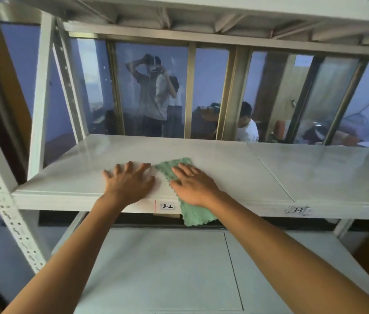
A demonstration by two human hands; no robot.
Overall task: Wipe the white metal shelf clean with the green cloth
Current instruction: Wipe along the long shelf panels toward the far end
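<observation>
From the head camera: the right hand (193, 185) lies flat, fingers straight, pressing the green cloth (180, 189) onto the white shelf (235, 168) near its front edge, one end of the cloth hanging over beside the label (167, 206); the left hand (129, 181) rests spread and bare on the shelf just beside it

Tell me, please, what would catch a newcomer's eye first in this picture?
Most striking is the fuzzy green cloth, spread on the white metal shelf near its front edge, one end hanging over beside the small handwritten 3-2 label. The right hand presses flat on the cloth, while the left hand rests with spread fingers on the bare shelf just beside it. Behind the shelf, glass window panes show people standing and sitting.
</observation>
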